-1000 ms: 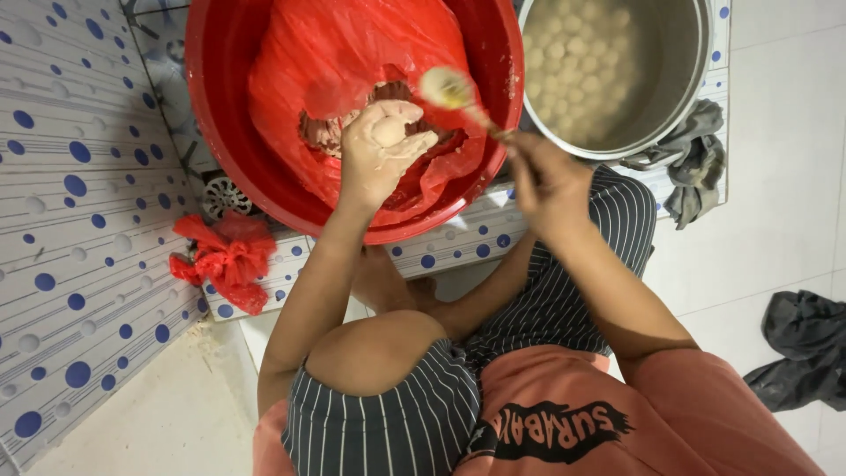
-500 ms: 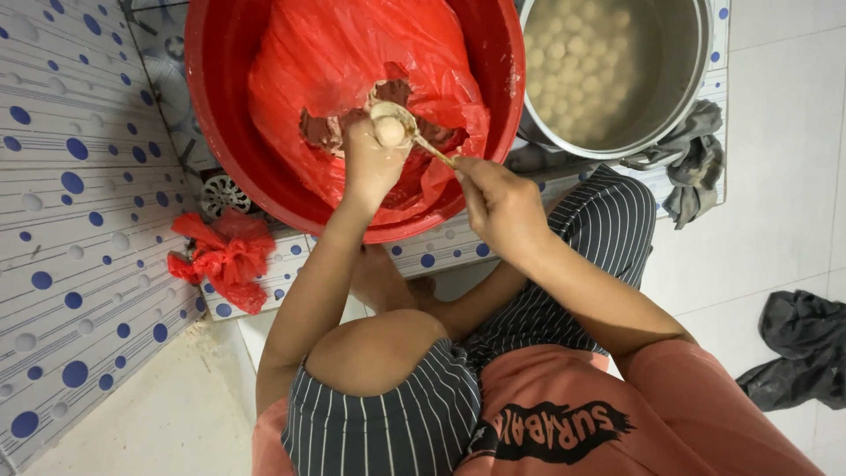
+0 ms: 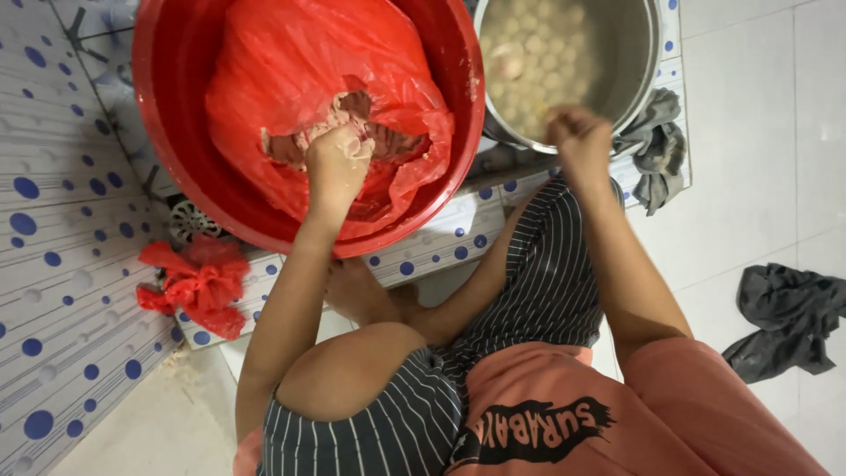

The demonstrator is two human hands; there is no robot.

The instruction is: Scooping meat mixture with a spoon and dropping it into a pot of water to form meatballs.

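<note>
Inside red bag point(image 3: 291, 79), left hand point(image 3: 337, 163) grip closed on paste point(image 3: 352, 110).

The basin point(image 3: 176, 167) at eleven o'clock is bright red, lined with a red bag point(image 3: 291, 70) around a pinkish-beige paste point(image 3: 348, 115). At one o'clock, the pot point(image 3: 639, 62) is grey steel, holding pale cream balls point(image 3: 538, 53). White tiles point(image 3: 53, 264) at nine o'clock carry blue dots. The shorts point(image 3: 546, 282) are black with thin white stripes; the shirt point(image 3: 546, 397) is salmon. Rags point(image 3: 789, 317) at three o'clock are dark grey.
</note>
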